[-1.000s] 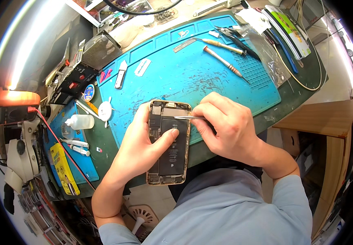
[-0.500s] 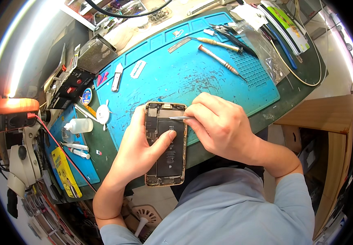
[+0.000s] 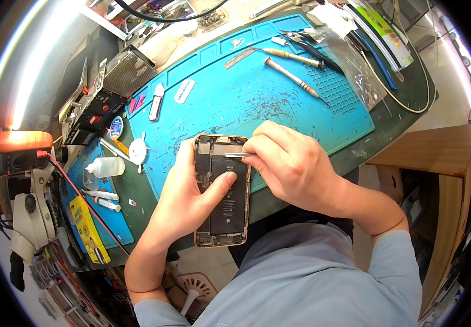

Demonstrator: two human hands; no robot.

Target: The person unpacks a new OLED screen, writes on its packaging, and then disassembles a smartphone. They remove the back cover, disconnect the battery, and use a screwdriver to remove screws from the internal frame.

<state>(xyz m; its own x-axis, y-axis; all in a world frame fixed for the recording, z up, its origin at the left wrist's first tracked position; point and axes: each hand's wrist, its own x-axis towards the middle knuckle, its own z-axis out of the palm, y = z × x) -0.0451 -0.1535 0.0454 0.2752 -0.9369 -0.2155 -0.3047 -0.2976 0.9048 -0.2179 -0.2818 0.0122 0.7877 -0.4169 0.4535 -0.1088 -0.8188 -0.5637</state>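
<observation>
An opened smartphone [image 3: 205,163] with a gold-coloured frame lies lengthwise over the near edge of the blue mat. Its black battery [image 3: 230,210] and internal boards are exposed. My left hand [image 3: 187,197] grips the phone from its left side, the thumb lying across the battery and the other fingers hidden behind. In my right hand [image 3: 290,169] a pair of slim silver tweezers [image 3: 235,155] is pinched between thumb and fingers. The tips point left and reach the top end of the battery; whether they touch it I cannot tell.
The blue repair mat [image 3: 213,103] carries a screwdriver [image 3: 295,80], a second pen-like tool [image 3: 290,54] and black-handled pliers [image 3: 314,52]. Leftward stand a white dropper bottle [image 3: 106,167], a round white dish [image 3: 138,151], a multimeter [image 3: 17,158] and a yellow packet [image 3: 88,229].
The tweezers have shifted slightly left and up along the battery's top end, my right hand with them. My left hand's hold on the phone looks the same.
</observation>
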